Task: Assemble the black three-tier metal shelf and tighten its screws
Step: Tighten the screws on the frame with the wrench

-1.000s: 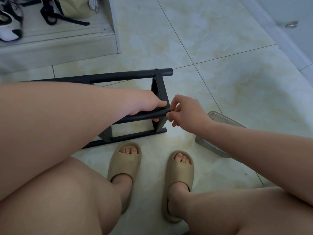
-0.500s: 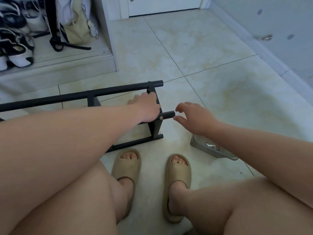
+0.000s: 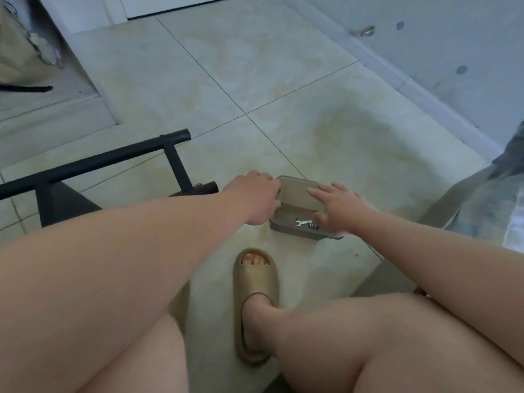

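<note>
Though apart, both hands (image 3: 255, 201) (image 3: 341, 211) at tray (image 3: 297, 233)

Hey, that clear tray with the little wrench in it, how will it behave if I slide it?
The tray looks thin and nearly empty, so probably light. On the glossy tile it should slide easily. The loose wrench may rattle about.

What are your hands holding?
The left hand grips the clear grey plastic box by its left rim; the right hand lies open over it.
</note>
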Tool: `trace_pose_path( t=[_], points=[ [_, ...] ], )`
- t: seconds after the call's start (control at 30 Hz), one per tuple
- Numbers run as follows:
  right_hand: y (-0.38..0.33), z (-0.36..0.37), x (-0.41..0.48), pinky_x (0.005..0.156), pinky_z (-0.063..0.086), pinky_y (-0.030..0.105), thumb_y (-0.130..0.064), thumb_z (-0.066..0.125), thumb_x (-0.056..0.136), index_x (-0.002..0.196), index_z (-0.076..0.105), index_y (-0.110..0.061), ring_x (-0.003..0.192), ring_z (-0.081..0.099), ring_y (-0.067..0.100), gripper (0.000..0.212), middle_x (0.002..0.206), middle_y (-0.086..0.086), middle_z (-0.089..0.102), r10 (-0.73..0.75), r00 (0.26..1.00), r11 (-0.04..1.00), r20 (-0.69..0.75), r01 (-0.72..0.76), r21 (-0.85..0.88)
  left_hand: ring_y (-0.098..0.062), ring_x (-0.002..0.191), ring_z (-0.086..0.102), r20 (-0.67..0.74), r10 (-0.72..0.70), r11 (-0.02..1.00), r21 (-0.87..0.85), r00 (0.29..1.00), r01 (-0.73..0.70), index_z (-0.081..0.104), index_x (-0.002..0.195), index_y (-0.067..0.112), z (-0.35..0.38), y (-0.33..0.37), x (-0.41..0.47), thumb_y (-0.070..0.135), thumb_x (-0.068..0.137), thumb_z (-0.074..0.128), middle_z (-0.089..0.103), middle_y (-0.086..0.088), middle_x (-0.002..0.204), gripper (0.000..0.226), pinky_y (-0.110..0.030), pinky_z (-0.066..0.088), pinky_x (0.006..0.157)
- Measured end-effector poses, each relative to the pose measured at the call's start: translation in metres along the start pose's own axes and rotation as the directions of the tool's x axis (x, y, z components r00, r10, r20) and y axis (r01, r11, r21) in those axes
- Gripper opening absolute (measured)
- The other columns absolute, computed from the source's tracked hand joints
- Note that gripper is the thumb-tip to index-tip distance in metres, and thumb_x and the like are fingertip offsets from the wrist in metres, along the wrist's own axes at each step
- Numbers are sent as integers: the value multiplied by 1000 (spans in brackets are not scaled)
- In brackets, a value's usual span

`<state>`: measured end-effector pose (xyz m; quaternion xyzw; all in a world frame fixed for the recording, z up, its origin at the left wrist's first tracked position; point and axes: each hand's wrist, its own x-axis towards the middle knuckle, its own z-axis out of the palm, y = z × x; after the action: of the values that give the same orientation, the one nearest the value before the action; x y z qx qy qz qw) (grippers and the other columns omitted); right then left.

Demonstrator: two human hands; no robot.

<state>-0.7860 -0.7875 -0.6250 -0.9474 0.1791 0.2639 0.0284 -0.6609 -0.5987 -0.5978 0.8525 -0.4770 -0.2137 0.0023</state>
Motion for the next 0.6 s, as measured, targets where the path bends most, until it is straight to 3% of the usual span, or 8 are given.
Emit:
trace_pose_path(
  t=[0.2,0.37,0.47,0.6],
  points=[
    [21,40,61,110,43,42,-25,51,101,155,38,-29,139,45,32,55,155,7,45,83,985,991,149,-97,90,-28,139,36,165,176,967,154,970,-202,45,140,17,57,2,62,40,102,44,42,-8,151,44,-46,37,109],
    [28,83,106,90,53,39,-18,53,96,139,58,-28,117,61,35,44,133,10,62,101,972,992,214,-115,53,-25,140,35,171,315,915,205,934,-346,46,140,17,114,11,100,34,101,45,49,-5,145,43,-44,20,120],
    [38,109,124,69,47,33,-15,55,91,116,66,-20,94,66,34,27,107,10,66,123,962,992,242,-115,-47,-28,134,43,192,323,916,181,927,-357,49,135,15,141,9,113,26,103,37,60,-8,133,35,-46,10,123],
    [48,135,145,64,41,34,-13,55,94,108,62,-14,78,55,31,16,99,10,60,152,969,984,197,-130,-120,-29,114,56,68,367,914,162,928,-373,55,121,18,163,-3,117,34,107,29,67,-6,116,34,-42,6,123]
  ],
)
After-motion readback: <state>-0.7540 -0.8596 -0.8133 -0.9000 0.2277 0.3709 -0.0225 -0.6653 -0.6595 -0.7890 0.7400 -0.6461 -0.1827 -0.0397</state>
